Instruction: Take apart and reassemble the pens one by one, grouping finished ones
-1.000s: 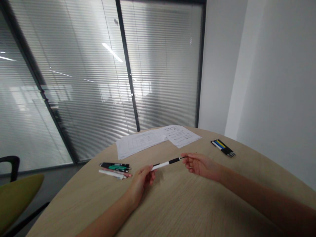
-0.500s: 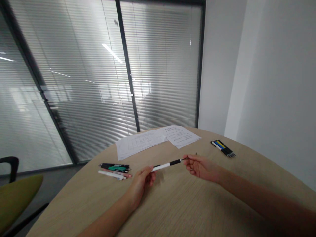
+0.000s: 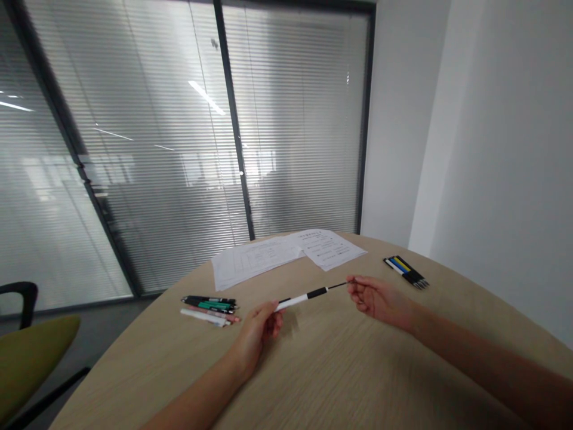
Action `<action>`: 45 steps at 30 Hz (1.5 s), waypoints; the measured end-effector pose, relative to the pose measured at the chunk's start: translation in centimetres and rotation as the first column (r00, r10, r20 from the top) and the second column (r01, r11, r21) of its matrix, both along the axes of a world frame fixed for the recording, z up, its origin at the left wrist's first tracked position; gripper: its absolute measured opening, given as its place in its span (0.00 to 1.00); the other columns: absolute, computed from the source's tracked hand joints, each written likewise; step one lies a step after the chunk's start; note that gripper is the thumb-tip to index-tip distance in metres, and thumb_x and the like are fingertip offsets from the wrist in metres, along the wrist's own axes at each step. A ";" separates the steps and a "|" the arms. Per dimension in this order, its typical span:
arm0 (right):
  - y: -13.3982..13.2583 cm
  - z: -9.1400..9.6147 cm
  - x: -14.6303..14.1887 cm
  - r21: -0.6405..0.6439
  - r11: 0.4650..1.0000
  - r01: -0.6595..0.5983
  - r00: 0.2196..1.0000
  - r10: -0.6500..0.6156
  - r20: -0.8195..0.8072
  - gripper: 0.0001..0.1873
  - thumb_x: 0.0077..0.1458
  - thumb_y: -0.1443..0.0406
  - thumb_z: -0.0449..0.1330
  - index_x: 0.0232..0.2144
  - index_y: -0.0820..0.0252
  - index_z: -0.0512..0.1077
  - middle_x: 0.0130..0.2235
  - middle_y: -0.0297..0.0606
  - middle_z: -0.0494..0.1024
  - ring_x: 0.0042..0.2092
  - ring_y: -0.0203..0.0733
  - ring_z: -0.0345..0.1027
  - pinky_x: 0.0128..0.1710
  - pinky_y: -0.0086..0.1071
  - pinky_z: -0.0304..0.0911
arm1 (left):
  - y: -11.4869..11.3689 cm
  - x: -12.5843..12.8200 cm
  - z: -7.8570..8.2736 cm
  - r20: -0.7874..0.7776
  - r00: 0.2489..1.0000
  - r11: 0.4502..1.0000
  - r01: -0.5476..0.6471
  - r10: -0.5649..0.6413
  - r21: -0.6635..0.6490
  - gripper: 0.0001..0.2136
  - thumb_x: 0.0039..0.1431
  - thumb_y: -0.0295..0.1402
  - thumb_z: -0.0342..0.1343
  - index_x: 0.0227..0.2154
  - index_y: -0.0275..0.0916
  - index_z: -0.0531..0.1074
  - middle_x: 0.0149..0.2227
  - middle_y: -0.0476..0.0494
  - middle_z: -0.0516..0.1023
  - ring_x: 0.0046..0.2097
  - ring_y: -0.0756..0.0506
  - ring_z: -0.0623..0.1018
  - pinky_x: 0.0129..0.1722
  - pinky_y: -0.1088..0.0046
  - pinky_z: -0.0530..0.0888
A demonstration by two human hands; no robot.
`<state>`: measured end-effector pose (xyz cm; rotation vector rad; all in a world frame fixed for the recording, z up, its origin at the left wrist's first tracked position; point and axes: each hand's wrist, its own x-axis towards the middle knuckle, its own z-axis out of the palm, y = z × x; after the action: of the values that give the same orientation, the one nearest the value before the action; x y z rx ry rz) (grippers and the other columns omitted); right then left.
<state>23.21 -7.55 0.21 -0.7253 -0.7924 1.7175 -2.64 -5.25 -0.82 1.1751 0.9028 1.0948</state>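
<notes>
Over a round wooden table I hold a white pen with a black grip level. My left hand is closed on its white end. My right hand is pinched shut on a thin dark rod that sticks out of the pen's black end, likely its refill. The two hands are apart, with the pen and rod spanning the gap between them.
Several pens lie together left of my left hand. Another bunch of dark, blue and yellow pens lies at the far right. Printed sheets rest at the table's far edge. A green chair stands at the left.
My right hand has moved to the right, away from the pen's black end, and a thin dark rod now shows between them. The left hand has stayed put.
</notes>
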 end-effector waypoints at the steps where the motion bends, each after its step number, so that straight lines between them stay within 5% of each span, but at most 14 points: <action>1: -0.1 0.0 0.3 0.000 1.000 0.009 1.000 -0.009 0.000 0.07 0.50 0.70 0.51 0.27 0.62 0.70 0.23 0.32 0.73 0.22 0.29 0.64 0.19 0.22 0.55 | 0.1 0.0 0.0 0.007 1.000 1.000 -0.001 0.001 -0.003 0.12 0.41 0.40 0.56 0.17 0.34 0.68 0.15 0.52 0.65 0.17 0.55 0.61 0.17 0.79 0.56; 8: -0.2 -0.2 1.1 0.014 1.000 0.003 0.996 -0.005 0.092 0.05 0.48 0.69 0.53 0.28 0.62 0.70 0.23 0.33 0.73 0.22 0.28 0.63 0.18 0.20 0.54 | -0.3 0.1 0.2 -0.039 0.999 1.000 0.013 -0.012 0.021 0.14 0.41 0.42 0.56 0.16 0.34 0.67 0.14 0.53 0.65 0.17 0.56 0.62 0.17 0.79 0.56; 13: -0.5 0.1 0.2 0.141 0.987 -0.076 0.935 0.022 0.354 0.10 0.44 0.67 0.57 0.33 0.61 0.70 0.24 0.32 0.72 0.21 0.28 0.62 0.19 0.22 0.55 | -0.4 0.1 0.2 -0.095 0.995 0.999 0.022 -0.017 0.047 0.14 0.43 0.42 0.54 0.15 0.35 0.66 0.14 0.53 0.65 0.16 0.55 0.61 0.18 0.79 0.56; 19: -0.2 0.3 -0.2 0.297 0.933 -0.201 0.561 -0.139 0.816 0.14 0.42 0.68 0.53 0.33 0.61 0.73 0.22 0.30 0.68 0.17 0.27 0.55 0.15 0.22 0.50 | -0.7 0.3 0.2 -0.189 0.982 0.998 0.031 -0.019 0.058 0.16 0.43 0.44 0.52 0.14 0.36 0.64 0.14 0.53 0.65 0.16 0.55 0.61 0.18 0.78 0.54; 23: -0.5 0.4 -0.4 0.356 0.902 -0.243 0.382 -0.248 0.890 0.14 0.45 0.65 0.53 0.34 0.62 0.74 0.19 0.29 0.66 0.17 0.27 0.53 0.16 0.23 0.50 | -0.7 0.4 0.2 -0.196 0.980 0.997 0.040 -0.027 0.062 0.14 0.43 0.42 0.53 0.14 0.36 0.64 0.14 0.53 0.65 0.16 0.55 0.61 0.18 0.78 0.54; 26: -0.6 0.4 -0.6 0.383 0.888 -0.256 0.317 -0.297 0.901 0.13 0.45 0.62 0.55 0.31 0.64 0.74 0.21 0.33 0.70 0.20 0.30 0.57 0.20 0.24 0.53 | -0.7 0.3 0.1 -0.199 0.979 0.997 0.048 -0.034 0.067 0.15 0.43 0.42 0.52 0.14 0.36 0.64 0.14 0.53 0.65 0.16 0.55 0.61 0.18 0.78 0.55; 31: -0.4 0.2 -0.7 0.392 0.865 -0.313 0.288 -0.307 0.907 0.14 0.46 0.60 0.55 0.31 0.62 0.74 0.27 0.38 0.75 0.29 0.38 0.65 0.29 0.30 0.58 | -0.7 0.3 0.0 -0.195 0.980 0.996 0.045 -0.029 0.075 0.15 0.44 0.42 0.52 0.14 0.36 0.64 0.14 0.52 0.65 0.16 0.55 0.61 0.18 0.78 0.55; 36: -0.5 0.3 -0.4 0.395 0.861 -0.322 0.360 -0.275 0.892 0.15 0.46 0.58 0.54 0.32 0.60 0.74 0.27 0.36 0.75 0.29 0.37 0.65 0.29 0.29 0.58 | -0.7 0.3 0.1 -0.174 0.985 0.997 0.036 -0.023 0.067 0.15 0.43 0.43 0.52 0.14 0.36 0.65 0.13 0.52 0.65 0.16 0.55 0.61 0.18 0.78 0.55; 41: -0.4 0.7 0.2 0.335 0.936 -0.104 0.547 -0.228 0.806 0.15 0.42 0.55 0.56 0.28 0.61 0.68 0.16 0.25 0.61 0.16 0.27 0.50 0.16 0.23 0.46 | -0.4 0.2 0.1 -0.134 0.991 0.999 -0.002 0.008 0.046 0.15 0.41 0.44 0.53 0.14 0.36 0.65 0.14 0.52 0.65 0.16 0.55 0.61 0.17 0.78 0.55; 45: 0.2 0.7 1.1 0.377 0.919 0.115 0.607 -0.366 0.705 0.15 0.39 0.55 0.58 0.25 0.61 0.64 0.17 0.24 0.59 0.16 0.26 0.48 0.15 0.23 0.43 | -0.3 0.2 0.0 -0.060 0.998 0.999 -0.034 0.035 0.018 0.14 0.40 0.43 0.55 0.15 0.35 0.66 0.14 0.53 0.65 0.16 0.55 0.62 0.17 0.79 0.56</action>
<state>24.31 -7.39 0.87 -1.3184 -1.4258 0.9465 -2.45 -5.54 -0.80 1.2161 0.9651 1.1010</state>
